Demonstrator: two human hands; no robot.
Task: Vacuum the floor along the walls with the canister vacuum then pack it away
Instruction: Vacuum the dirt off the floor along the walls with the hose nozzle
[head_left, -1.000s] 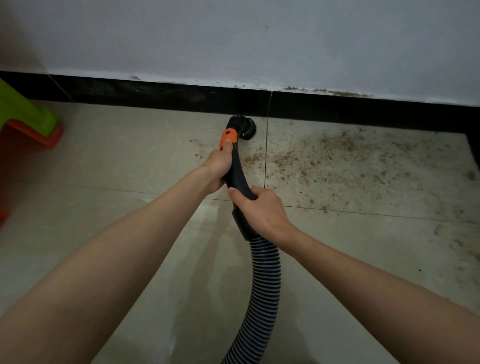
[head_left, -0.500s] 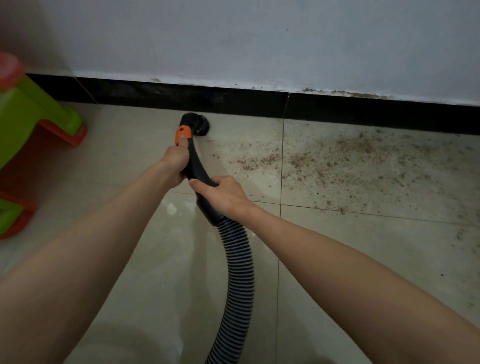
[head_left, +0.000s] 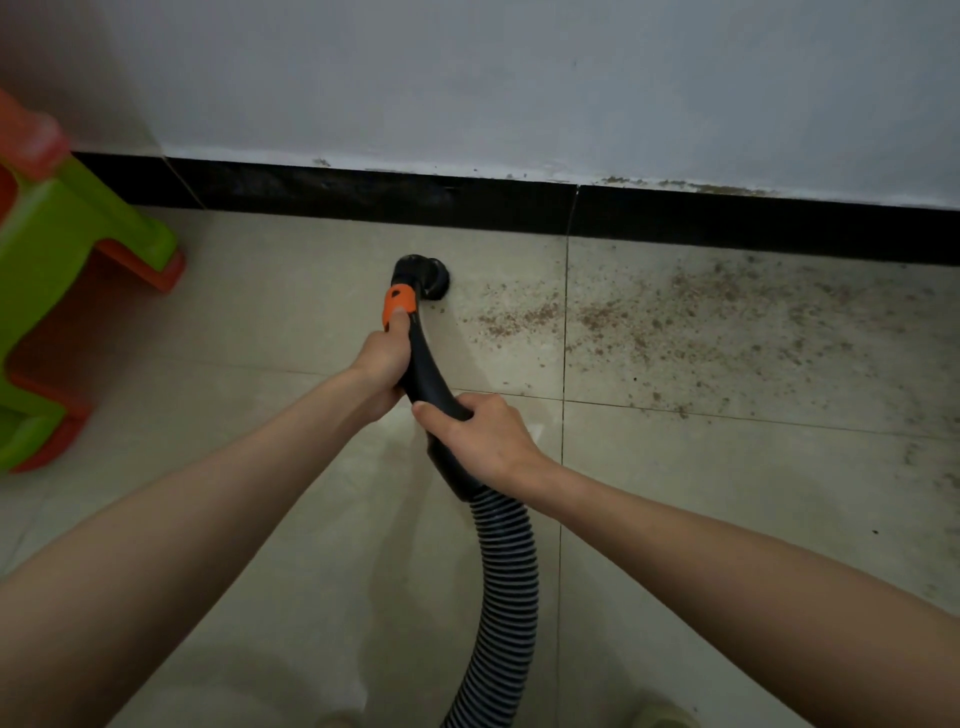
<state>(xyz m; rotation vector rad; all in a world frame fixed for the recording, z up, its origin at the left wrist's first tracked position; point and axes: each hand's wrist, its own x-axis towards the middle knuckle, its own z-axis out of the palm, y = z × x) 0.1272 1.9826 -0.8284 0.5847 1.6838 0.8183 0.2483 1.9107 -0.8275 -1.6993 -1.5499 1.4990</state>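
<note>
The left hand (head_left: 382, 358) is clamped round the upper part of the black handle (head_left: 427, 366), its thumb stretched forward onto the orange collar (head_left: 399, 305); the fingers curl under the tube and are hidden there. The right hand (head_left: 480, 435) grips the handle lower down, just above where the ribbed hose (head_left: 506, 577) begins, thumb laid across the top and the fingers wrapped out of sight beneath. The two hands are close but not touching.

Beyond the collar the round black nozzle (head_left: 423, 278) sits on the tiled floor (head_left: 291, 322), near the black skirting (head_left: 363, 195) but apart from it. Just right of the nozzle lies a scatter of brown debris (head_left: 675, 317), spreading far to the right along the wall (head_left: 519, 78).

The hose runs down and off the bottom edge, so the canister is out of view. A green and orange plastic stool (head_left: 67, 260) is cut off at the left edge and blurred. At the bottom edge, two pale shapes either side of the hose are too dim to identify.

Compared with half a second ago, the nozzle lies closer to the debris and to the tile joint, and the hose now bends right below the right hand.
</note>
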